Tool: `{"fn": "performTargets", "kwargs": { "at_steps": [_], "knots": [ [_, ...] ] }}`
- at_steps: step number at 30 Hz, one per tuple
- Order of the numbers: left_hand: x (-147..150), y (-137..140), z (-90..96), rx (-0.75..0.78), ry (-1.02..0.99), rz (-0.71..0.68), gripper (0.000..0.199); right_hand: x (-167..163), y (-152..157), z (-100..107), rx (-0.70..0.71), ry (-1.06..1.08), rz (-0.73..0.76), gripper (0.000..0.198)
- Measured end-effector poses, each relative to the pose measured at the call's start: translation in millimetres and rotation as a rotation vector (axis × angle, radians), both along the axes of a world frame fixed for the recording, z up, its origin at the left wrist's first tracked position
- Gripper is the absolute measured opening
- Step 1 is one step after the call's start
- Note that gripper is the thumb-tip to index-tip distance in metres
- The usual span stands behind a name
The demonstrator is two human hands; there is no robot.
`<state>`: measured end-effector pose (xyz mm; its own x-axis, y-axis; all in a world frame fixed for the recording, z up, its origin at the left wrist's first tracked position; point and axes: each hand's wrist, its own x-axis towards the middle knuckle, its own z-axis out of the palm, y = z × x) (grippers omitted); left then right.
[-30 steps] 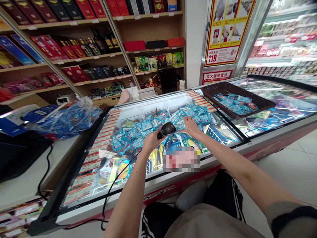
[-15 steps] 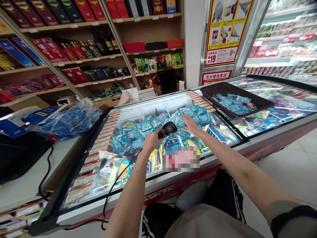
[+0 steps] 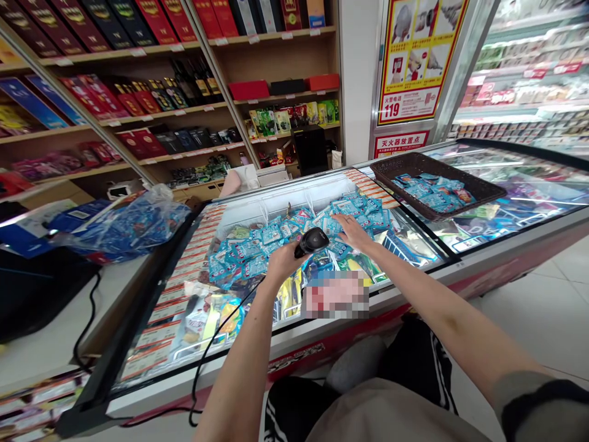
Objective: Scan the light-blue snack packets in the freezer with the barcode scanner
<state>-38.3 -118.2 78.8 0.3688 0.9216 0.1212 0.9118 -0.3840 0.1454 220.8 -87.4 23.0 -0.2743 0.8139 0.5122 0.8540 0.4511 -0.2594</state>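
Note:
My left hand (image 3: 283,260) is wrapped round the handle of a black barcode scanner (image 3: 313,240), whose head points to the right. A black cord (image 3: 216,336) runs down from the scanner across the front of the freezer. My right hand (image 3: 352,231) lies with its fingers stretched out over the blue packets (image 3: 271,233) spread on the freezer's glass top; whether it touches one I cannot tell. Several of these small packets lie in an overlapping heap around and behind both hands. Through the glass, colourful frozen packs (image 3: 292,291) show below.
On the right of the freezer (image 3: 442,270) stands a dark brown woven basket (image 3: 488,190) with more blue packets. A clear plastic bag of blue packets (image 3: 133,221) sits on the counter at left. Shelves of boxes (image 3: 248,89) line the back.
Almost nothing differs. The view has shifted very slightly, while both hands and the scanner keep their places over the packets.

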Motion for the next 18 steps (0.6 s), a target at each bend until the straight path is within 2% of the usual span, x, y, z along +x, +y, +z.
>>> {"fn": "performTargets", "kwargs": {
  "at_steps": [11, 18],
  "knots": [
    [0.5, 1.7, -2.4, 0.005, -0.01, 0.005, 0.052, 1.1, -3.2, 1.2, 0.03, -0.013, -0.002, 0.062],
    [-9.8, 5.9, -7.3, 0.006, -0.045, 0.04, 0.05, 4.6, -6.1, -0.9, 0.015, -0.082, -0.197, 0.041]
  ]
}}
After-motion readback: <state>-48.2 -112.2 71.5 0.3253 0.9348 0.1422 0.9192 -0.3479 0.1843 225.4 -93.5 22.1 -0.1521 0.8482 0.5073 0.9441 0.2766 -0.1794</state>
